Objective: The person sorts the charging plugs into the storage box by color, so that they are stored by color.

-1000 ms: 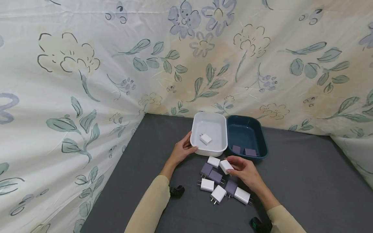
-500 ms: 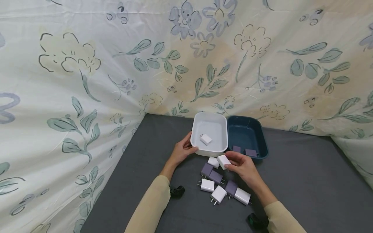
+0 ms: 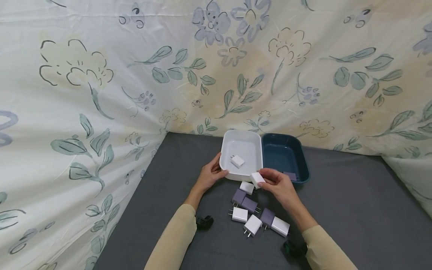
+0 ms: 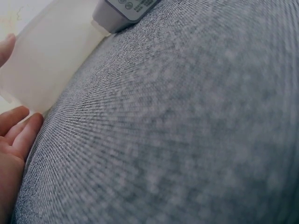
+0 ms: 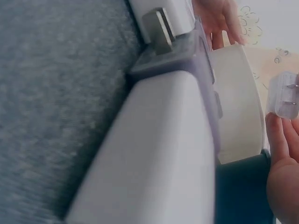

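Observation:
My right hand (image 3: 281, 187) pinches a white plug-in charger (image 3: 258, 180) between thumb and fingers, just above the front right corner of a white tray (image 3: 240, 174). In the right wrist view the held charger (image 5: 283, 95) shows its metal prongs, clear of the table. My left hand (image 3: 208, 177) grips the tray's front left corner, thumb at the front and fingers along the side. One white charger (image 3: 237, 161) lies inside that tray. In front of the trays lie loose white chargers (image 3: 240, 214) and purple chargers (image 3: 250, 204).
A dark blue tray (image 3: 285, 140) stands against the white one on its right. A purple charger (image 3: 290, 176) shows in it; my right hand hides part of its front. Floral cloth (image 3: 216, 82) hangs behind the grey table (image 3: 357, 210). Black wrist devices (image 3: 204, 222) sit near both cuffs.
My right hand has lifted the white charger from the pile and carried it up and away from me to the white tray's front edge. The left hand stays on the tray.

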{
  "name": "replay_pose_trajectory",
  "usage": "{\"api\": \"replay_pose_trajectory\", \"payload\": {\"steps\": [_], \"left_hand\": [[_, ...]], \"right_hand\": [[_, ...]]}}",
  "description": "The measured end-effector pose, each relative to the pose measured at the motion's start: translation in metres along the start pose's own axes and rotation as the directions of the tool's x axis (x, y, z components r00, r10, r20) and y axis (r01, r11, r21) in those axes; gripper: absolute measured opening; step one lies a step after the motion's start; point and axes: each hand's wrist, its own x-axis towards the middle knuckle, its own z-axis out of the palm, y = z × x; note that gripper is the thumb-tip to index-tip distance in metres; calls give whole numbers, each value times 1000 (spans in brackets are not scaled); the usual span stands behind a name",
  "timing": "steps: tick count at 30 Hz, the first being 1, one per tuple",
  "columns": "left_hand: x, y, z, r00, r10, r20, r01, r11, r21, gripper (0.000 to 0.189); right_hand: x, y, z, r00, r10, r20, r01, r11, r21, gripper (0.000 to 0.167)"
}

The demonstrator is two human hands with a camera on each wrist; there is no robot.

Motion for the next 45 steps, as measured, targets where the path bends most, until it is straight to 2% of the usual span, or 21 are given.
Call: {"api": "replay_pose_trajectory", "payload": {"steps": [5, 15, 19, 22, 23, 28, 32, 35, 37, 41, 45], "left_hand": [[-1, 1, 0, 1000, 0, 0, 0, 1000, -6, 83], [-1, 1, 0, 1000, 0, 8, 0, 1000, 6, 85], [-2, 3, -2, 1000, 9, 13, -9, 1000, 19, 84], [-2, 4, -2, 1000, 16, 12, -16, 999, 28, 84], [-3, 4, -2, 1000, 16, 10, -16, 999, 29, 83], [-2, 4, -2, 1000, 10, 8, -11, 1000, 27, 83], [-2, 4, -1, 1000, 7, 14, -7, 1000, 9, 83], [-2, 3, -1, 1000, 4, 10, -4, 1000, 3, 84], [-1, 2, 0, 1000, 3, 8, -3, 1000, 4, 84], [2, -9, 0, 1000, 10, -14, -10, 1000, 5, 83], [6, -25, 2, 998, 5, -59, -4, 1000, 18, 83]], "right_hand": [[4, -5, 2, 1000, 3, -21, -3, 1000, -6, 54], [16, -15, 8, 997, 1, -81, -10, 994, -113, 50], [20, -16, 10, 996, 5, -91, -16, 993, -118, 50], [24, -16, 11, 992, -1, -128, -17, 990, -140, 46], [26, -15, 11, 989, -11, -144, -15, 984, -177, 43], [28, -13, 15, 970, -99, -222, 17, 938, -346, 42], [23, -13, 20, 968, -214, -134, 147, 908, -392, 53], [17, -13, 21, 953, -303, -27, 260, 855, -448, 51], [13, -12, 19, 941, -339, 16, 304, 820, -484, 46], [5, -8, 12, 932, -353, 77, 336, 770, -542, 40], [-1, 1, 5, 939, -319, 131, 330, 721, -609, 43]]}}
